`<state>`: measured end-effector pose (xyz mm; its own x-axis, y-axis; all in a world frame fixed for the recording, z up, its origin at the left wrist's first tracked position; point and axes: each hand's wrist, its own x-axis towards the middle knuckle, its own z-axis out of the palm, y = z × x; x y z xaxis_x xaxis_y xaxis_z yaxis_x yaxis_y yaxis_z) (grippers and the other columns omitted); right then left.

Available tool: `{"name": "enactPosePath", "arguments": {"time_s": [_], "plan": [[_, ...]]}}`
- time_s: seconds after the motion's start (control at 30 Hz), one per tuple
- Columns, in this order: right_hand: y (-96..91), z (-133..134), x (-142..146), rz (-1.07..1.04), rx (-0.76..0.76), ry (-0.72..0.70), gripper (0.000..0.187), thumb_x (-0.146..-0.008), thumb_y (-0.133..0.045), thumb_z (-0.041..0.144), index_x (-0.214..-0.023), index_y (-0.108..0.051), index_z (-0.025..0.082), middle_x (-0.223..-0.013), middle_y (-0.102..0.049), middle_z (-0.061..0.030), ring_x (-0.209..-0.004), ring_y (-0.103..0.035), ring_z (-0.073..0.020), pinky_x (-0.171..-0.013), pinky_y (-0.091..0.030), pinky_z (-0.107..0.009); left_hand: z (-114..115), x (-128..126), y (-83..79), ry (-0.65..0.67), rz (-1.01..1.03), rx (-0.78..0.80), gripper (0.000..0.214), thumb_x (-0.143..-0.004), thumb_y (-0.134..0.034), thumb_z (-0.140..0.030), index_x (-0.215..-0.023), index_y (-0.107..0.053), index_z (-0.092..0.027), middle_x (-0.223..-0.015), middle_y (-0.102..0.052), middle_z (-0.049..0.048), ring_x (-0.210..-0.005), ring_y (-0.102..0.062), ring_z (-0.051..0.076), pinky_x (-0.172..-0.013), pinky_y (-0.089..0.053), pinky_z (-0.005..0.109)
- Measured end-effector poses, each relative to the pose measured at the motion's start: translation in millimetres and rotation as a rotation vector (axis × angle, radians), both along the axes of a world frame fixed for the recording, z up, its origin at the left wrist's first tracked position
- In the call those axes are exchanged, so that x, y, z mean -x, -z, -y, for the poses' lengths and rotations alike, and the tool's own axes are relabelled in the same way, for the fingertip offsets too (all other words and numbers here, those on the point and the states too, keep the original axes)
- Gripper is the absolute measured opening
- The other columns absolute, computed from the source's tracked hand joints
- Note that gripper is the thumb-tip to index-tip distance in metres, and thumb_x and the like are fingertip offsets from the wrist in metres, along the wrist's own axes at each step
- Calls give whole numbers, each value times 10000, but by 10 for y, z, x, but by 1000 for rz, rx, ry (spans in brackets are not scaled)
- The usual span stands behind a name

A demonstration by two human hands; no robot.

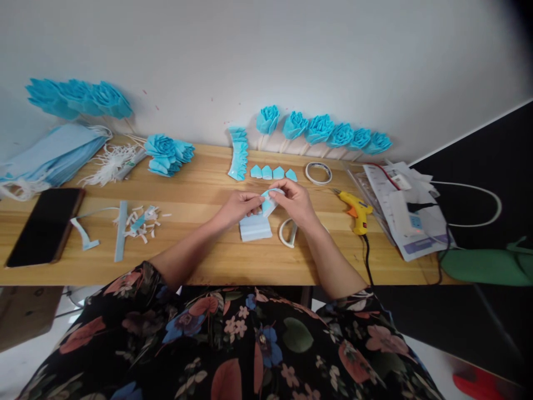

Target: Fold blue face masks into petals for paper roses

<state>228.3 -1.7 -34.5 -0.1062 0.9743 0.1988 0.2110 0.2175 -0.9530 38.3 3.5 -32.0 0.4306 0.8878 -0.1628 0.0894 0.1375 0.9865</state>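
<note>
My left hand and my right hand pinch a small piece of blue-and-white mask fabric between them, above the table. Just below it lies a stack of pale blue fabric pieces. White-handled scissors rest under my right wrist, partly hidden by it. Beyond my hands, several pointed blue petals sit in a row. A pleated strip of blue petals lies to their left, and a roll of tape to their right.
Blue fabric flowers on sticks lean along the wall, with more flowers at left. Face masks, white ear loops, a phone and scraps occupy the left side. A yellow glue gun and power strip are at right.
</note>
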Motion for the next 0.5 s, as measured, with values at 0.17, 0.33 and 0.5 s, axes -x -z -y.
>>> {"name": "enactPosePath", "arguments": {"time_s": [0.17, 0.33, 0.5], "plan": [[-3, 2, -8, 72, -58, 4, 108, -794, -713, 305, -861, -712, 221, -827, -671, 7, -698, -550, -132, -660, -439, -273, -3, -2, 29, -21, 77, 37, 358, -796, -684, -454, -586, -629, -170, -542, -569, 6, -516, -468, 98, -517, -352, 239], [4, -3, -16, 57, -96, -56, 107, -808, -707, 327, -849, -707, 227, -923, -695, -16, -845, -617, -175, -756, -479, -306, -9, -6, 54, -57, 132, 105, 340, -797, -700, -434, -597, -625, -170, -550, -575, 8, -514, -482, 97, -517, -355, 243], [13, -2, -38, 38, 26, -92, 320, -819, -720, 420, -1083, -706, 240, -884, -669, 5, -765, -584, -153, -720, -474, -290, -3, -7, 17, -61, 87, 70, 333, -812, -681, -382, -566, -615, -168, -546, -563, 4, -518, -463, 93, -525, -348, 241]]}}
